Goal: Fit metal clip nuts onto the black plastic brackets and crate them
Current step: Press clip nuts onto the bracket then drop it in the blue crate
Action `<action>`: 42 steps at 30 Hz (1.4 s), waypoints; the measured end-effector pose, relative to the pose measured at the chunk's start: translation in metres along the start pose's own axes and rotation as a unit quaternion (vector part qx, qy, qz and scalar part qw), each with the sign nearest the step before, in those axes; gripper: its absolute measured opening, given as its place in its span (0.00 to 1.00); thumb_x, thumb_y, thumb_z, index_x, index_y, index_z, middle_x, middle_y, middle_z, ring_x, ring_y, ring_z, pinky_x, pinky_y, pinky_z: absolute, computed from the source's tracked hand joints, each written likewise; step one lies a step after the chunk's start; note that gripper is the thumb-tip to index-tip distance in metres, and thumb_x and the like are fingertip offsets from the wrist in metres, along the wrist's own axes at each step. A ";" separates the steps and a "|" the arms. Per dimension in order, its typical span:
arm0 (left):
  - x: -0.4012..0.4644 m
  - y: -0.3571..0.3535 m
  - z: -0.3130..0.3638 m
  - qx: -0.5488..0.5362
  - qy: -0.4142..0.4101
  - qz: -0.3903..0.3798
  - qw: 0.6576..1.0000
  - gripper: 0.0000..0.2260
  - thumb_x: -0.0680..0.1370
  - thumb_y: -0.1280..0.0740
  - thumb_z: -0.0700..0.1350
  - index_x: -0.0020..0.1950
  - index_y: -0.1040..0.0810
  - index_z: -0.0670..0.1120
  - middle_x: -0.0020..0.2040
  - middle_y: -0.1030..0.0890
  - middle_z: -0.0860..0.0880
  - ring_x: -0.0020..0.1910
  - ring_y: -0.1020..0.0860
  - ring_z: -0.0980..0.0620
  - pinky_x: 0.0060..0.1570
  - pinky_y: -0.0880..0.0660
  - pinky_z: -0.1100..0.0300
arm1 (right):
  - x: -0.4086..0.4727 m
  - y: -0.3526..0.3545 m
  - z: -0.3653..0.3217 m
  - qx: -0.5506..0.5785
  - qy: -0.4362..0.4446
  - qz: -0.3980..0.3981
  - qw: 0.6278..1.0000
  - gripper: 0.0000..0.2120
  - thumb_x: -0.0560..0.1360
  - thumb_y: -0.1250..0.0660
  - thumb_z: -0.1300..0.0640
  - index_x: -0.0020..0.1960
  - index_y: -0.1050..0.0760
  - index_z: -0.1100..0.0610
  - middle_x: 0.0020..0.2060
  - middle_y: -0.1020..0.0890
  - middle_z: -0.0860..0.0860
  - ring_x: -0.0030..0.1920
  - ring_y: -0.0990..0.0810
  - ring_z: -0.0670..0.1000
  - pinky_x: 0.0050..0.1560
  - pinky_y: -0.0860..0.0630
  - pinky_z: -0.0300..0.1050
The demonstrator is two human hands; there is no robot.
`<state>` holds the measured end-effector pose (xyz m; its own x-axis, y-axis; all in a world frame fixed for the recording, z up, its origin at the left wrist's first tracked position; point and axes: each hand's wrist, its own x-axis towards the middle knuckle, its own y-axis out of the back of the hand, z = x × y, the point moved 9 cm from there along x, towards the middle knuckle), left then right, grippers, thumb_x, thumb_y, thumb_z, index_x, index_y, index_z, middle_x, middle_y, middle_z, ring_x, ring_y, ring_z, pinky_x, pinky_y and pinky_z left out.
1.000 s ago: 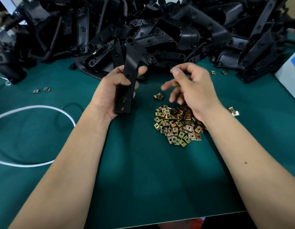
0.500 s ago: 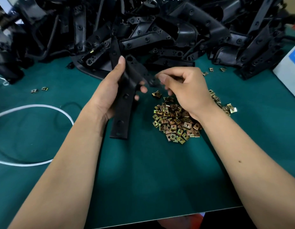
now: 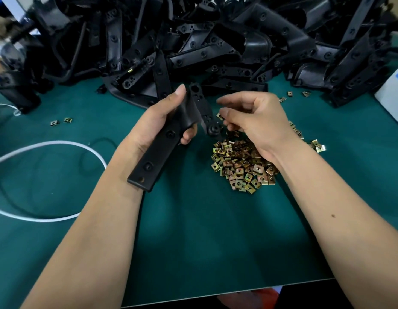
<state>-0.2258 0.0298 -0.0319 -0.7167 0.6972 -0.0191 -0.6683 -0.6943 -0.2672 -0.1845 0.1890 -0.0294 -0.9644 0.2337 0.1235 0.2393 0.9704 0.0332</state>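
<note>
Many brackets are lying heaped across the far side of the green table. The left hand is gripping one bracket above the table, fingers curling round its middle. The right hand, just right of it, is pinching a nut at the bracket's far end, over the nut pile.

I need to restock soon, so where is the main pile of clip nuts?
In the head view, the pile of clip nuts lies on the green mat, right of centre, partly under the right hand.
</note>
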 end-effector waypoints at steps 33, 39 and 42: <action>0.006 0.014 0.000 0.090 -0.042 0.017 0.995 0.09 0.82 0.34 0.48 0.49 0.24 0.43 0.37 0.20 0.39 0.28 0.22 0.46 0.29 0.24 0.58 | -0.009 -0.026 -0.001 0.158 -0.067 -0.080 0.982 0.11 0.82 0.36 0.68 0.51 0.16 0.59 0.38 0.16 0.50 0.38 0.20 0.45 0.40 0.22 0.36; 0.006 0.014 -0.001 0.099 -0.036 0.014 0.994 0.10 0.82 0.34 0.48 0.51 0.25 0.41 0.38 0.19 0.38 0.28 0.21 0.46 0.29 0.23 0.57 | -0.011 -0.028 0.001 0.195 -0.090 -0.088 0.973 0.11 0.81 0.36 0.69 0.51 0.16 0.59 0.40 0.16 0.52 0.37 0.21 0.45 0.40 0.22 0.35; 0.006 0.012 -0.001 0.108 -0.034 0.015 0.993 0.13 0.82 0.34 0.49 0.56 0.26 0.39 0.39 0.20 0.37 0.28 0.21 0.46 0.29 0.23 0.58 | -0.011 -0.027 0.001 0.187 -0.090 -0.080 0.975 0.09 0.80 0.34 0.69 0.49 0.18 0.60 0.39 0.17 0.52 0.37 0.21 0.45 0.39 0.23 0.35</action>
<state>-0.2381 0.0253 -0.0359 -0.7439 0.6669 0.0428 -0.6683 -0.7419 -0.0547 -0.1810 0.1599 -0.0327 -0.9982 0.0520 -0.0299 0.0590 0.9422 -0.3299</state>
